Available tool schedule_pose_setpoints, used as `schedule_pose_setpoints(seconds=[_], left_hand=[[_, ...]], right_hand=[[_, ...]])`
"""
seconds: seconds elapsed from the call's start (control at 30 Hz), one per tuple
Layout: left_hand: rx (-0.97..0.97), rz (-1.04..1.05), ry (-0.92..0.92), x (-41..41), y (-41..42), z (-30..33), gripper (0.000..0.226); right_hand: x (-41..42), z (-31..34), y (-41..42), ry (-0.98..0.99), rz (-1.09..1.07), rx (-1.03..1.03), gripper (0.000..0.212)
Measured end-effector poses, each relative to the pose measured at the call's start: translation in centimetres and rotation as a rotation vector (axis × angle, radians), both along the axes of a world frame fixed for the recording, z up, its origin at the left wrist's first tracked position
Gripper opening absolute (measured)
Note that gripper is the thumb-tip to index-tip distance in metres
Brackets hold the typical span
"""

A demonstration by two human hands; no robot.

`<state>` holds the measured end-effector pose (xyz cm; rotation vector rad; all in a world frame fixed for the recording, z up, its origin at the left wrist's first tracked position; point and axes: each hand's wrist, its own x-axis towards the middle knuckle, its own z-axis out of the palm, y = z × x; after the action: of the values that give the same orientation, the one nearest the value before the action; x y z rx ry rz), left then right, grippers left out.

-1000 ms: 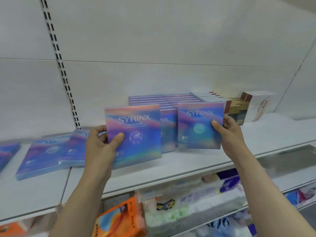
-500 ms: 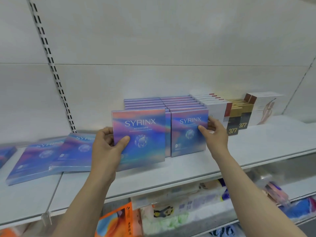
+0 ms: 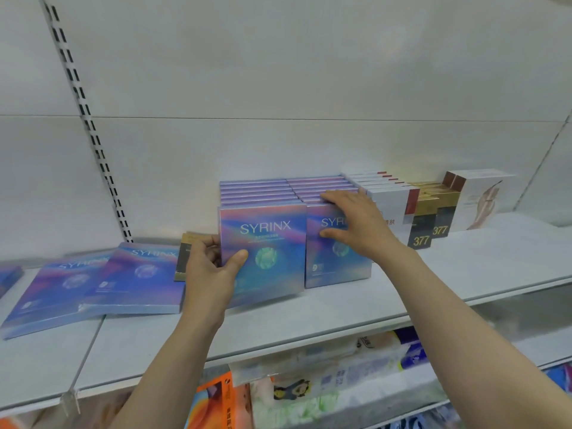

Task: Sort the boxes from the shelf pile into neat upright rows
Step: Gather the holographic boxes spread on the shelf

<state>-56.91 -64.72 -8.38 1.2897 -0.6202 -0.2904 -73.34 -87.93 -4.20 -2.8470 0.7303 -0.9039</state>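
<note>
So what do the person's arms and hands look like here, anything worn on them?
Both forearms are bare up to the frame edge: no sleeves show. The left hand and right hand wear no gloves, and no rings, watch or bracelets are visible on the fingers or wrists.

two upright syrinx rows, two flat syrinx boxes, two "377" boxes.
</note>
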Motion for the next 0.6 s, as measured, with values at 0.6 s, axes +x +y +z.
schedule_pose_setpoints(seconds=[0.6], left_hand=[[0.315,0.339,-0.446,-0.4,0.1,-2.0,0.048]], right_hand=[[0.2,-0.7,-0.6,-0.035,0.003,-0.02,0.073]])
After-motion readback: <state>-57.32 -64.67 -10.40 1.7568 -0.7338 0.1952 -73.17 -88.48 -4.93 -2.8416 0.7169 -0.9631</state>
